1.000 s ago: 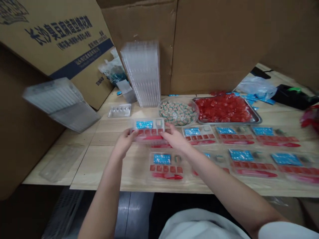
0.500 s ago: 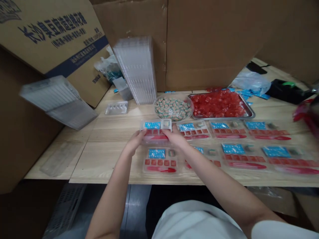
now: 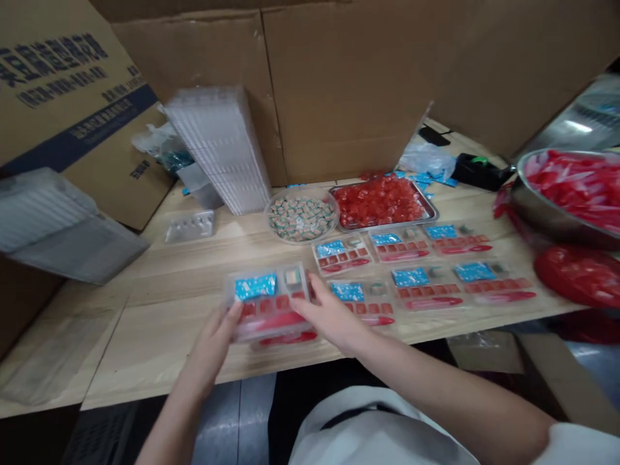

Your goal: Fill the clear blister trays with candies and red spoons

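Between my two hands is a clear plastic tray (image 3: 259,307), lifted above the table. In it lie a blue packet (image 3: 256,286), a row of red pieces, a small wrapped square and a pinkish-red long item; motion blurs it. My left hand (image 3: 213,342) grips its left edge, and my right hand (image 3: 327,313) has closed on its right edge with the thumb over the rim. Beneath it another filled tray (image 3: 303,338) is mostly hidden. To the right several similar filled trays (image 3: 361,300) stand in two rows, the nearest close beside my right hand.
Behind stand a round bowl of small wrapped pieces (image 3: 301,216) and a metal tray of red packets (image 3: 429,205). Stacked clear trays (image 3: 220,148) rise at the back, with more at the left. A metal bowl of red-and-white items (image 3: 542,200) is at the right. Cardboard walls the back.
Both hands have lifted the filled tray from the back row and brought it nearer, over the front-row tray. The view has turned to the right, so the metal bowl now shows.
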Demonstrator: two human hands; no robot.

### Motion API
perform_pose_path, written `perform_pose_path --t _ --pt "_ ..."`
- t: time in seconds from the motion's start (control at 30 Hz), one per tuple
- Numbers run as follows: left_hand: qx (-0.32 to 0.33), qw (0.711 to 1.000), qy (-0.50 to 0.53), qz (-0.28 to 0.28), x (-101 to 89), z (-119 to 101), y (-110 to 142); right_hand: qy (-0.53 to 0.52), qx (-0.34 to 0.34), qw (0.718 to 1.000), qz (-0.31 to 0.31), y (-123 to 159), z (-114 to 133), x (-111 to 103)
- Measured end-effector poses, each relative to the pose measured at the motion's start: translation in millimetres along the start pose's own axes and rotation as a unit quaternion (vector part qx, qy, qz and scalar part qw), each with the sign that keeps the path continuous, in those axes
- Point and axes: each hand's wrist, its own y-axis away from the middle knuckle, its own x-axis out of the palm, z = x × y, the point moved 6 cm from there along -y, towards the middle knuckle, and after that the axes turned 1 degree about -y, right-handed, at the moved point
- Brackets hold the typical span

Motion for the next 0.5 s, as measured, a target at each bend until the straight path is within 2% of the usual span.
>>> perform_pose_path --t 0.13,0.23,0.3,0.4,0.5 --pt "0.048 0.997 -0.059 -0.023 25.8 13 20 0.012 0.040 0.999 -0.018 32 -23 -16" --pt "0.021 1.000 -0.022 -0.006 35.4 19 24 -0.021 0.073 0.997 -0.006 37 -35 -18" --pt "-0.019 1.000 0.021 0.008 36.0 23 25 -0.052 0.098 0.994 0.000 36 -41 -14" --pt "-0.075 0.996 0.056 -0.005 28.5 31 26 -0.062 0.139 0.988 -0.009 31 -48 -5" --pt "-0.101 0.993 0.064 -0.019 17.0 38 22 -0.075 0.130 0.989 0.013 22 -48 11"
